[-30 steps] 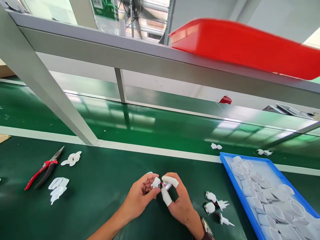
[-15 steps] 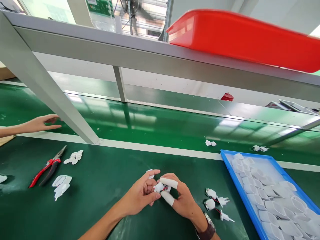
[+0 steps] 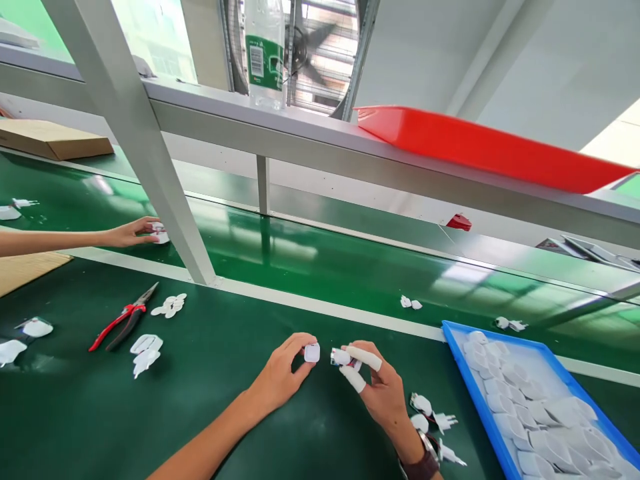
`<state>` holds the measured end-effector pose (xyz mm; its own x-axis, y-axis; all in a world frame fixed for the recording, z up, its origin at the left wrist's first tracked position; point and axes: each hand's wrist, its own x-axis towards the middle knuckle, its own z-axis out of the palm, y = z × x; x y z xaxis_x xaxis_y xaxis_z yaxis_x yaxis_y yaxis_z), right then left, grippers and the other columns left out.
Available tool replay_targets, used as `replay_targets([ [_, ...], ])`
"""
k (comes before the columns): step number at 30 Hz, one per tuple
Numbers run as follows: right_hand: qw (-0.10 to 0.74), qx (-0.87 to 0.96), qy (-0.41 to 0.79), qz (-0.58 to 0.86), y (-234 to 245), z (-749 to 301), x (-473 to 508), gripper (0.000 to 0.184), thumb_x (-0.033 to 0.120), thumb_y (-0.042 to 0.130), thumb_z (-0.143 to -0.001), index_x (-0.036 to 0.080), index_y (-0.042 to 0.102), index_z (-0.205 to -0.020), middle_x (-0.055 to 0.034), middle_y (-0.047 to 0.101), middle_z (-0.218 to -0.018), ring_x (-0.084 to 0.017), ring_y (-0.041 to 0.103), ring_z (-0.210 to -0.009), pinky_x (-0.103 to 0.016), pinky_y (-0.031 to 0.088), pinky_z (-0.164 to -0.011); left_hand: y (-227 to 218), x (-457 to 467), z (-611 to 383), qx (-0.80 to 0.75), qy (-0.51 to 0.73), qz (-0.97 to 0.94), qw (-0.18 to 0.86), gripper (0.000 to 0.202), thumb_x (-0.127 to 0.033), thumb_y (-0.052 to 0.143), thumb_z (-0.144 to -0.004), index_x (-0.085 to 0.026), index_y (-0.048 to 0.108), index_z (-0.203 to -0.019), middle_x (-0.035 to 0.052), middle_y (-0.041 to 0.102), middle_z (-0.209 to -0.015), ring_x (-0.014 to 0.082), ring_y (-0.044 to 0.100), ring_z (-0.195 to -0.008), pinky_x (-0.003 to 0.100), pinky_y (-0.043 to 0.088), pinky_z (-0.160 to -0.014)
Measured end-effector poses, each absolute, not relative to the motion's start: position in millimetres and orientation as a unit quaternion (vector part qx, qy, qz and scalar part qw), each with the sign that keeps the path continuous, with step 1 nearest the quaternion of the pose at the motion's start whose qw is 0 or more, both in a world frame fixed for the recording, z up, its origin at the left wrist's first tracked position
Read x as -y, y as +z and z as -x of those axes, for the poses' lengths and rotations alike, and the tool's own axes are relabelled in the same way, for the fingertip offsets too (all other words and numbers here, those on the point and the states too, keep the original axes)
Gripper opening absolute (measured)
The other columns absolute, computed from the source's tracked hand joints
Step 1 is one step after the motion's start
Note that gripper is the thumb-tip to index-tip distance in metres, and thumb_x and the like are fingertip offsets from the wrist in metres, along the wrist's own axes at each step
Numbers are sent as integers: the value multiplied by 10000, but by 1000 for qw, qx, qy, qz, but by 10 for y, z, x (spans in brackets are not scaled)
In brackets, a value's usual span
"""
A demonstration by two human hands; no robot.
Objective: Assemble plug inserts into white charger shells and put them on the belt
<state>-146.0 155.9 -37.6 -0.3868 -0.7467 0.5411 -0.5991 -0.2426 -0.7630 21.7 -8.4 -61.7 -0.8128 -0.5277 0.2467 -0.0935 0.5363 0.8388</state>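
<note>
My left hand [image 3: 285,370] pinches a small white plastic charger casing [image 3: 311,353] between thumb and fingers. Just to its right, my right hand [image 3: 380,387], with white covers on two fingers, is closed on a charger circuit board [image 3: 341,357] with white parts and a bit of red wire. The casing and the board are apart, a short gap between them. Beside my right wrist lie two wired plug assemblies [image 3: 443,421], white pieces with pins and red and black wires.
A blue tray [image 3: 470,387] of white casings stands at right. Red-handled pliers [image 3: 125,319], white discs [image 3: 170,305] and white plastic pieces [image 3: 147,353] lie left. Behind is a green conveyor belt [image 3: 325,267] with small parts; another person's hand [image 3: 135,232] holds a white part there.
My hands have moved apart; the casing now shows in my left hand and the board in my right. The other person's hand now holds a white part. The view has tilted up and left.
</note>
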Motion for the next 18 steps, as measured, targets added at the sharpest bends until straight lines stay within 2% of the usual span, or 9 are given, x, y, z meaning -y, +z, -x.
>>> replay_targets([
  [4,33,-620,-543,565,-340,1432,-1537,409,128,657,-918,323,622,-1275,-50,715,-1122,-194,700,-968,-325,608,-769,-503,-11,-239,819,-483,-154,271,336,-230,592,-940,-285,602,-1271,35,698,-1193,177,664,-955,345,556,-917],
  [7,3,-597,-545,588,-318,1384,-1508,428,85,648,-909,302,611,-1276,-61,719,-1122,-210,687,-1015,-381,609,-839,-445,-6,-264,795,-525,-173,249,352,-258,659,-909,-279,622,-1258,37,702,-1136,189,640,-932,354,536,-907],
  [9,-14,-580,-550,601,-306,1353,-1492,437,50,638,-906,281,611,-1276,-74,718,-1127,-218,678,-1024,-400,612,-832,-419,29,-276,759,-586,-169,227,352,-309,695,-899,-258,646,-1244,52,702,-1124,203,631,-958,364,519,-926],
  [12,-39,-567,-553,609,-290,1321,-1488,470,2,627,-897,253,611,-1295,-94,713,-1139,-227,675,-1020,-403,617,-795,-397,90,-276,650,-727,-131,177,389,-404,699,-916,-222,679,-1260,73,700,-1109,209,643,-974,369,510,-935],
  [14,-59,-563,-549,615,-286,1305,-1496,498,-20,631,-887,236,609,-1313,-104,712,-1144,-238,673,-1036,-426,619,-819,-393,111,-265,560,-808,-113,142,434,-431,724,-907,-209,682,-1278,68,713,-1042,187,656,-908,353,518,-904],
  [18,-81,-561,-522,638,-310,1268,-1524,536,-41,641,-876,210,597,-1347,-114,718,-1137,-246,665,-1057,-454,622,-858,-390,98,-234,437,-884,-118,116,444,-388,817,-847,-178,702,-1220,58,739,-940,155,670,-828,306,520,-834],
])
